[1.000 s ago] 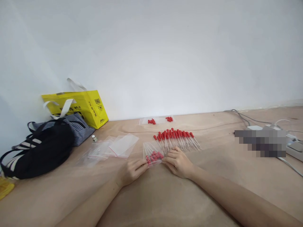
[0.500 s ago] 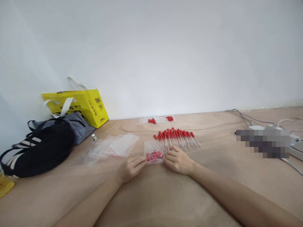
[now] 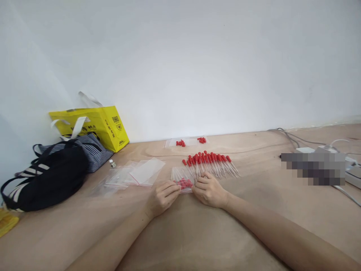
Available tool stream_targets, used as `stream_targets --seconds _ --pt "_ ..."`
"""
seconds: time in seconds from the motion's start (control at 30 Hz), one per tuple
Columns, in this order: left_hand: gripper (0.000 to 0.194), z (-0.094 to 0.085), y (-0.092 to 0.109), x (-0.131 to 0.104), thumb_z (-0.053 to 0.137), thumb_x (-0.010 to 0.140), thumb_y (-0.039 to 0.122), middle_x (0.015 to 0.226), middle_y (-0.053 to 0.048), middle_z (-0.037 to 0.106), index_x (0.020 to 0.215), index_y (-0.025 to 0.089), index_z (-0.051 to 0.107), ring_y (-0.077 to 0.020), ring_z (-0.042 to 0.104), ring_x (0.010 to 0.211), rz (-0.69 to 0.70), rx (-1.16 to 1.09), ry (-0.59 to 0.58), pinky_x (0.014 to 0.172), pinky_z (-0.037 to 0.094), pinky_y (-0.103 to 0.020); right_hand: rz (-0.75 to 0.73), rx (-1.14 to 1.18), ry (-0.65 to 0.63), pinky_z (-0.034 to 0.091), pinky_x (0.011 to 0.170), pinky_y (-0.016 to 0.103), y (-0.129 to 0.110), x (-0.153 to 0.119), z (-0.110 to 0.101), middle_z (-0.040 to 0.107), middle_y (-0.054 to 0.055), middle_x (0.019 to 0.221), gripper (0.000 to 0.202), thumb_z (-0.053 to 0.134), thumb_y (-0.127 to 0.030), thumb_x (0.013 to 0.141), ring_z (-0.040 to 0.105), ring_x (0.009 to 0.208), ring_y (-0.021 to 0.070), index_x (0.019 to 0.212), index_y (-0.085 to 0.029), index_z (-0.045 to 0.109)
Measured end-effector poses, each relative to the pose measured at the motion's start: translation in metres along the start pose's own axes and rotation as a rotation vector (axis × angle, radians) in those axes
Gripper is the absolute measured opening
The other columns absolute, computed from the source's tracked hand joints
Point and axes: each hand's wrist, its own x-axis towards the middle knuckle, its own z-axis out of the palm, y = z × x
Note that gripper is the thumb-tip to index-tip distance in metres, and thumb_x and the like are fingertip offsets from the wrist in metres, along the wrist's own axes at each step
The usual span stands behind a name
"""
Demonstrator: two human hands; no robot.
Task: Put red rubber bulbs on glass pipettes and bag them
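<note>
Between my hands lies a clear zip-lock bag (image 3: 176,174) holding several droppers with red rubber bulbs (image 3: 185,183), the bulbs toward me. My left hand (image 3: 166,195) pinches the near edge of this bag at its left. At the right end of the same edge, my right hand (image 3: 208,191) is closed on the bag too. Just beyond lies a fanned pile of loose droppers (image 3: 210,162), red bulbs pointing away and pale tips toward me. Flat empty zip-lock bags (image 3: 146,172) are spread to the left of my left hand.
Filled bags (image 3: 191,142) lie by the wall. A small glass vial (image 3: 113,163) stands near the empty bags. At the left are a yellow shopping bag (image 3: 117,130), a striped bag (image 3: 94,150) and a black bag (image 3: 59,180). Cables and white adapters (image 3: 324,151) sit at the right.
My left hand has slid right along the bag's near edge, closer to my right hand. The right hand has hardly moved, still gripping the bag.
</note>
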Motion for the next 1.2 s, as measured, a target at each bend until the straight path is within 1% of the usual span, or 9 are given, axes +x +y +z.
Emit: stream_targets --seconds 0.1,0.2,0.37,0.53,0.67,0.83,0.93,1.07,1.2 --pt "0.013 -0.004 0.001 0.001 0.048 0.079 0.007 0.077 -0.003 0.067 0.082 0.014 0.059 -0.0120 0.060 0.074 0.007 0.004 0.017 0.071 0.052 -0.027 -0.007 0.003 -0.011 0.025 0.061 0.029 0.000 0.000 -0.001 0.050 -0.001 0.053 0.025 0.042 -0.012 0.081 0.039 0.058 0.0109 0.058 -0.015 0.052" --pt "0.012 -0.005 0.003 0.004 0.049 0.078 0.007 0.077 -0.003 0.067 0.082 0.014 0.059 -0.0125 0.060 0.075 -0.025 0.010 0.030 0.073 0.051 -0.027 -0.007 0.012 0.005 0.025 0.063 0.029 0.000 0.000 -0.002 0.050 -0.002 0.053 0.025 0.041 -0.011 0.081 0.039 0.058 0.0105 0.059 -0.015 0.052" --pt "0.012 0.005 0.005 0.011 0.049 0.079 0.008 0.079 -0.004 0.067 0.083 0.013 0.059 -0.0140 0.060 0.081 -0.020 -0.026 0.011 0.076 0.050 -0.029 0.017 0.015 0.046 0.026 0.064 0.028 -0.005 0.006 0.000 0.050 -0.002 0.052 0.024 0.043 -0.011 0.080 0.039 0.057 0.0100 0.059 -0.015 0.053" --pt "0.015 0.010 0.007 0.016 0.045 0.080 0.007 0.079 -0.004 0.067 0.081 0.013 0.058 -0.0138 0.060 0.079 0.011 0.002 0.010 0.074 0.049 -0.031 0.054 -0.002 0.068 0.025 0.066 0.030 -0.010 0.010 0.002 0.052 -0.002 0.054 0.023 0.044 -0.012 0.080 0.040 0.059 0.0101 0.060 -0.016 0.053" --pt "0.013 0.004 0.006 0.012 0.047 0.080 0.007 0.080 -0.005 0.068 0.081 0.012 0.058 -0.0140 0.060 0.080 0.074 0.046 -0.002 0.076 0.048 -0.031 0.023 0.016 0.085 0.025 0.071 0.032 -0.009 0.008 -0.001 0.053 -0.002 0.055 0.022 0.041 -0.010 0.079 0.040 0.059 0.0100 0.062 -0.016 0.053" --pt "0.013 -0.008 -0.002 -0.002 0.046 0.081 0.008 0.083 -0.006 0.067 0.086 0.012 0.058 -0.0160 0.059 0.084 0.100 0.088 -0.015 0.077 0.047 -0.033 0.048 0.036 0.078 0.025 0.072 0.033 -0.007 0.008 -0.004 0.053 -0.002 0.054 0.020 0.038 -0.008 0.076 0.040 0.057 0.0099 0.067 -0.015 0.055" --pt "0.017 -0.014 -0.006 -0.008 0.041 0.083 0.008 0.083 -0.007 0.067 0.088 0.011 0.057 -0.0166 0.059 0.084 0.081 0.128 -0.029 0.076 0.047 -0.034 0.062 0.054 0.073 0.025 0.072 0.033 -0.007 0.008 -0.004 0.054 -0.002 0.055 0.019 0.038 -0.009 0.075 0.041 0.057 0.0098 0.069 -0.015 0.056" --pt "0.016 -0.019 -0.007 -0.010 0.040 0.084 0.010 0.076 -0.005 0.065 0.082 0.012 0.056 -0.0150 0.059 0.078 0.017 0.202 -0.029 0.075 0.046 -0.031 0.078 0.069 0.059 0.025 0.072 0.032 -0.008 0.007 -0.003 0.054 -0.002 0.054 0.019 0.039 -0.008 0.073 0.041 0.057 0.0095 0.067 -0.015 0.055" --pt "0.018 -0.024 -0.014 -0.017 0.039 0.085 0.013 0.070 -0.003 0.063 0.075 0.015 0.054 -0.0135 0.058 0.072 -0.040 0.231 -0.074 0.071 0.046 -0.029 0.111 0.093 0.012 0.024 0.072 0.032 -0.006 0.004 -0.001 0.053 -0.002 0.055 0.018 0.041 -0.009 0.074 0.042 0.058 0.0095 0.065 -0.015 0.056"
